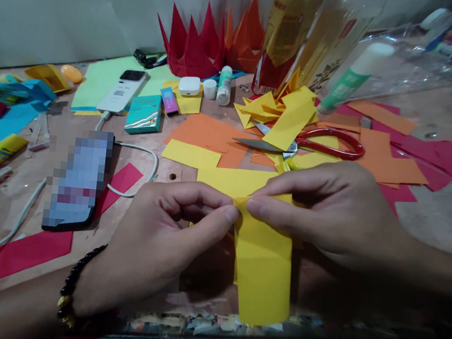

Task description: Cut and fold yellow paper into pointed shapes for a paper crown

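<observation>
Near the table's front edge a strip of yellow paper (264,274) hangs down from my fingers. My left hand (180,229) pinches its upper left corner between thumb and index finger. Right beside that, my right hand (325,216) grips the top edge of the same paper, thumb in front. A small fold shows where the fingertips meet. Behind my hands lies another flat yellow sheet (225,177), partly hidden by them. Red-handled scissors (333,140) rest just beyond my right hand, a piece of yellow paper (290,120) lying over their blades.
At the back stand a red paper crown (193,52), an orange one (244,40), bottles (284,36) and a large glue stick (354,78). A phone (81,182) with a white cable lies left. Orange scraps (390,158) and pink scraps (451,159) spread right.
</observation>
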Action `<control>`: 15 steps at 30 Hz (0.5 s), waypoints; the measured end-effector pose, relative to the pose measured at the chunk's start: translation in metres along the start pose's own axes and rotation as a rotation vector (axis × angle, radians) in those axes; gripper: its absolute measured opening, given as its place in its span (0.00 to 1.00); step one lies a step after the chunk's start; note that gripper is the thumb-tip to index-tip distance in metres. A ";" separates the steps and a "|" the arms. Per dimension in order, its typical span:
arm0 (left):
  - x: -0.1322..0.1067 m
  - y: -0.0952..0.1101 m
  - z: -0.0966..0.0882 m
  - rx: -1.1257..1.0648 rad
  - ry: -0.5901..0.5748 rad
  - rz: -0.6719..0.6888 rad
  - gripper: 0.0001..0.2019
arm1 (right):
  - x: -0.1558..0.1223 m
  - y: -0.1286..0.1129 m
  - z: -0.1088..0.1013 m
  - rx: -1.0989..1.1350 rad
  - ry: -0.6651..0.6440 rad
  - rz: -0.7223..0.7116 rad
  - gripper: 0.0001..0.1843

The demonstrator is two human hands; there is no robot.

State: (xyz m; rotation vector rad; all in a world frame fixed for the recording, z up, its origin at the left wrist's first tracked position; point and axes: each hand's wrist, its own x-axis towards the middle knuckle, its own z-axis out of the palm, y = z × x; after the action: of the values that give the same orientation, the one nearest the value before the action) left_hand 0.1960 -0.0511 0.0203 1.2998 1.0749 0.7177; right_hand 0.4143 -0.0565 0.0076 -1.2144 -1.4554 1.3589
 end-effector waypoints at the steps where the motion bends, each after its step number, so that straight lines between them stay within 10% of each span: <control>1: 0.000 0.000 0.000 -0.004 -0.002 0.000 0.09 | 0.000 -0.001 0.000 -0.022 0.009 -0.011 0.10; 15: 0.000 0.001 0.000 -0.034 -0.024 -0.019 0.09 | 0.000 -0.003 0.000 -0.136 0.049 -0.098 0.08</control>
State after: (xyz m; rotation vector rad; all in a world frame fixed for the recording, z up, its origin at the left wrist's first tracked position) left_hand 0.1957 -0.0507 0.0209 1.2644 1.0501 0.7021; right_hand 0.4137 -0.0570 0.0101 -1.2361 -1.5728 1.1730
